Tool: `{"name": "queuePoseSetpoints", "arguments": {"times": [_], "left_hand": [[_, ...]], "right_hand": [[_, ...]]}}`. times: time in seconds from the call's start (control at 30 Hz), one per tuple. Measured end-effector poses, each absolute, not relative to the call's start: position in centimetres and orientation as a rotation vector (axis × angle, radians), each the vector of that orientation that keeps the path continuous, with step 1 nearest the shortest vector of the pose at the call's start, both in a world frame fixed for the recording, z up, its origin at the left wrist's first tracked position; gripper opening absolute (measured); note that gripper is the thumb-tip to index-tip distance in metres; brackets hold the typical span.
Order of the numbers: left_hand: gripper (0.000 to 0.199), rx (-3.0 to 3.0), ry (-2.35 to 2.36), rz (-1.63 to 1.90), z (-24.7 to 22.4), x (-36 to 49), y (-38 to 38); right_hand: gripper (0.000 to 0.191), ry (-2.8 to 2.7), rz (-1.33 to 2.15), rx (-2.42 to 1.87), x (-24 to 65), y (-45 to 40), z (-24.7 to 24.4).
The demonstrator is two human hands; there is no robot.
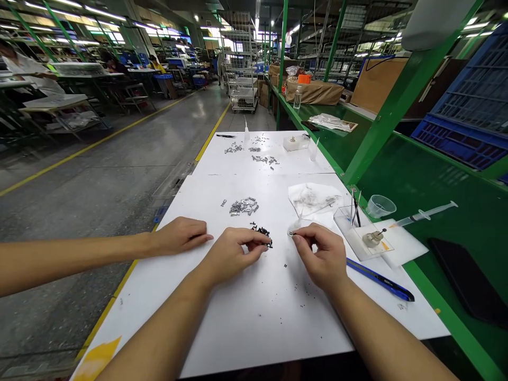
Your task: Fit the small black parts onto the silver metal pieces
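My right hand [322,255] pinches a small dark part [291,233] between thumb and forefinger, above the white tabletop [234,328]. At the edge of a pile of small black parts [260,230], my left hand [232,254] has its thumb and fingertips together; whatever lies between them is too small to make out. Beyond that pile is a heap of small silver metal pieces [244,206]. Another person's hand [182,234] rests on the table to the left of mine. Tiny dark bits [285,265] are scattered between and below my hands.
To the right lie a blue utility knife [381,280], a syringe [428,214], a plastic cup [381,205] and a small jar [373,239]. A stained tissue [315,198] sits further back. More metal pieces [265,160] lie at the far end. A green post [391,111] slants up at right.
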State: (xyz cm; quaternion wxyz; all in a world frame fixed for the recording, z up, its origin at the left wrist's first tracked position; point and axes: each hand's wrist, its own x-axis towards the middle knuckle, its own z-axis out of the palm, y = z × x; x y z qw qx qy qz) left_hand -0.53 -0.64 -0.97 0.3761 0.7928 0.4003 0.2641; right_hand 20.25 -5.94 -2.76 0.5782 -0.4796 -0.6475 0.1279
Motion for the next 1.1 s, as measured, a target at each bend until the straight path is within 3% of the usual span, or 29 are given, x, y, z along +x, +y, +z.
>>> {"name": "queuePoseSetpoints", "arguments": {"times": [1.1], "left_hand": [[0.012,1.769,0.982,0.731,-0.54,-0.33,-1.16]], "right_hand": [[0.007,-1.534,0.231,-1.119,20.23,-5.87,-2.75]]}}
